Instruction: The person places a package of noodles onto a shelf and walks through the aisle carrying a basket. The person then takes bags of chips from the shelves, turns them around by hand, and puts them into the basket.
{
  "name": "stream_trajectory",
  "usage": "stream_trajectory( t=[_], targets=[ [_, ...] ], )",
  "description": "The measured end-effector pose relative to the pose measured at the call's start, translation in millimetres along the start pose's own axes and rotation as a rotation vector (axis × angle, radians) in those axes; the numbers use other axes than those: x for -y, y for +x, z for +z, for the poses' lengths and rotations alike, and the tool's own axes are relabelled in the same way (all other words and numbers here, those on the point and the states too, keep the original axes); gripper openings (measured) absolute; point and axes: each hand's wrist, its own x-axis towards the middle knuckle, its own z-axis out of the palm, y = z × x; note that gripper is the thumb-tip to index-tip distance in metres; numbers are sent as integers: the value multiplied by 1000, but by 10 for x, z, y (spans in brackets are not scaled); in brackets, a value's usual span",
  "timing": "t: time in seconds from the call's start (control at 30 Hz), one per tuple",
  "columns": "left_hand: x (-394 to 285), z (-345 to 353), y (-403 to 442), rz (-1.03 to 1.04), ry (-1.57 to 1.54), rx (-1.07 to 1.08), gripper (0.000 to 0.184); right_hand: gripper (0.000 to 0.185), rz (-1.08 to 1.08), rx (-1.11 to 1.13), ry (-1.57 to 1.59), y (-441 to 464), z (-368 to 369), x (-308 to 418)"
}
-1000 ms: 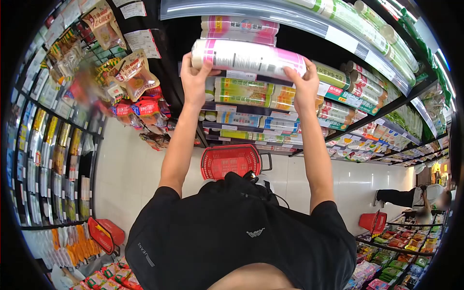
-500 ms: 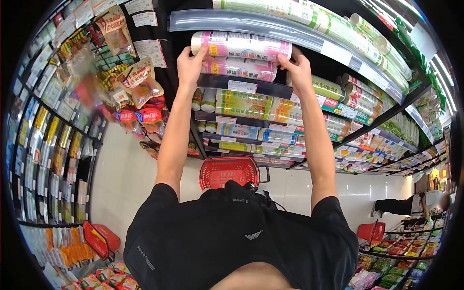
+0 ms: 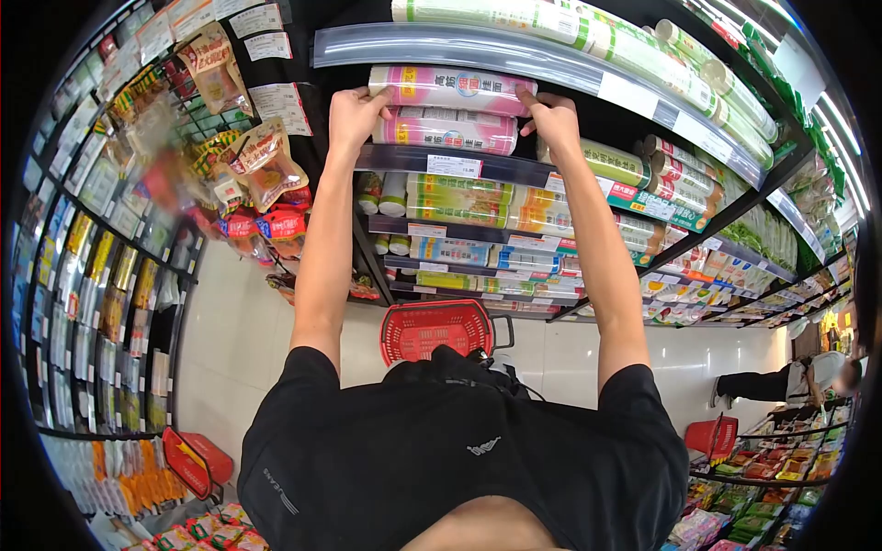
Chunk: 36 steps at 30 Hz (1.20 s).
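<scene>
A pink and white cylindrical pack [image 3: 455,89] lies on its side on a shelf, above a similar pink pack [image 3: 450,131]. My left hand [image 3: 358,121] grips its left end, thumb on the front. At the right end my right hand [image 3: 551,119] holds it between thumb and fingers. Both packs rest behind the dark shelf edge [image 3: 478,167] with its price tag. The label of the upper pack faces me. Some fingertips are hidden behind the pack.
Below me on the floor stands a red basket [image 3: 436,332]. Hanging snack bags [image 3: 266,165] are at the left. More rolls [image 3: 606,163] lie on the shelves to the right. Another person [image 3: 790,381] is at the far right, near a second red basket [image 3: 712,438].
The pack, earlier held out in front of the shelf with its back text showing, has moved onto the lower pink pack. It has turned so its front label shows. Both hands remain on it.
</scene>
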Motion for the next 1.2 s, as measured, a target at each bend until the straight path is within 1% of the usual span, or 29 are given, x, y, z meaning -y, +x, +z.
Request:
stream_trajectory(
  t=[0.07,0.17,0.33,0.4,0.5,0.57,0.63,0.67,0.7,0.77,0.83,0.87,0.9,0.97,1.0,1.03,1.1,1.13,1.17,1.2],
  targets=[
    [-23,-11,48,34,254,-31,29,45,4,6,16,17,13,-17],
    [-42,-13,62,4,323,-26,33,42,-4,26,29,12,44,-64],
    [155,-9,155,20,257,-13,34,39,-25,53,25,23,74,-157],
    [171,-24,211,75,317,-11,34,37,-36,28,10,28,81,-144],
    [163,-5,259,114,303,-39,35,37,-32,-11,0,16,114,-129],
    [277,-15,332,106,303,-4,33,39,-26,-6,-5,17,117,-146],
    [361,-6,334,117,266,19,31,42,-92,1,5,40,123,-220],
    [316,2,290,107,297,12,30,50,-103,9,-42,81,104,-299],
    [332,15,277,90,305,33,30,49,-138,16,-38,50,105,-299],
    [458,73,245,161,221,-71,32,40,-127,44,-8,-77,79,-271],
    [636,8,253,334,500,-116,25,30,-246,80,21,-102,2,-412],
    [376,30,75,178,318,-69,35,35,-192,42,36,-339,-69,-197],
    [102,50,-135,18,140,-31,52,41,-139,0,48,-600,-142,7],
    [124,105,-459,56,44,-134,36,31,-175,-71,73,-964,-267,-152],
    [257,86,-675,116,-27,-125,20,38,-250,-89,-67,-1176,-382,-359],
    [427,66,-943,177,-105,-120,15,20,-170,-127,-156,-1441,-483,-627],
    [626,168,-1540,149,-99,-23,13,18,-17,-97,-94,-1982,-507,-1149],
    [889,220,-1825,61,-110,76,19,24,152,-77,-123,-2271,-504,-1403],
    [1341,236,-2138,-139,-2,195,24,30,317,-55,-145,-2588,-482,-1700],
    [1677,301,-2443,-139,198,297,31,29,471,-34,-191,-2968,-492,-2192]
  ],
)
